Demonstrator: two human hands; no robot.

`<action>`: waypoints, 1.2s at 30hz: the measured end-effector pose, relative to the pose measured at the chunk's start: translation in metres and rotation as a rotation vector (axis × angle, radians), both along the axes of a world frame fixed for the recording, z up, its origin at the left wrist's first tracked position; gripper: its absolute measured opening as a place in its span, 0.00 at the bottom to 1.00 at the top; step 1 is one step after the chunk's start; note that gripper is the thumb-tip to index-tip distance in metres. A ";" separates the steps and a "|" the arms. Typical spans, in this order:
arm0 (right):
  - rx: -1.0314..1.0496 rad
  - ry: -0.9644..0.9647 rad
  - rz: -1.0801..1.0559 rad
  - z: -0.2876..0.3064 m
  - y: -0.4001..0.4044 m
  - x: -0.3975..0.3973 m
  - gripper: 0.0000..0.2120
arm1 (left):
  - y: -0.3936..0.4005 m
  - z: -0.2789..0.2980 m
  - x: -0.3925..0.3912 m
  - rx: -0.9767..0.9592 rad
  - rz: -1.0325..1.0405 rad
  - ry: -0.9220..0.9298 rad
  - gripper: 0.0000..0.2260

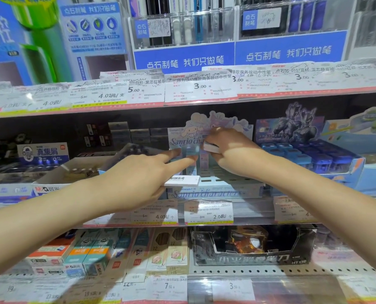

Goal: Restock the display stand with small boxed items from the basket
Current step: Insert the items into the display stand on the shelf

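Note:
A pale blue cartoon-character display stand (213, 189) sits on the middle shelf, its printed backboard rising behind slotted tiers. My left hand (138, 178) reaches into it with two fingers stretched toward small upright boxes (191, 156), while a white barcoded box (182, 180) is held under the palm. My right hand (230, 150) is further back in the stand, closed on a small stack of white boxes (211, 147). No basket is in view.
A blue display of small boxed items (314, 156) stands to the right. An open white carton (73, 172) sits to the left. Price labels line the shelf edges (209, 212). Pen racks fill the shelf above, pencil boxes and a black display the shelf below.

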State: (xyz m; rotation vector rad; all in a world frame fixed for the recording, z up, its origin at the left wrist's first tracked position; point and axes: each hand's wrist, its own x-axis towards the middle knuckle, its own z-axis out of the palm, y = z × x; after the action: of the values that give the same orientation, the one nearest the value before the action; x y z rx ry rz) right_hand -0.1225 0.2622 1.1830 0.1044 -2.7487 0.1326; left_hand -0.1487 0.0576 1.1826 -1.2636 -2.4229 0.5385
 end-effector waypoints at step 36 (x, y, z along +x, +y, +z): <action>-1.188 -0.315 0.302 -0.004 -0.008 0.040 0.17 | 0.020 -0.001 0.003 1.017 -0.268 -0.847 0.14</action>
State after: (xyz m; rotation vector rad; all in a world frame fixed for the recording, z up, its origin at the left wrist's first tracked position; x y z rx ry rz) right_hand -0.0824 0.2541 1.1787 0.1679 -2.4319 1.9004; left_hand -0.1454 0.0773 1.1812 -1.3689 -2.3700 -1.3871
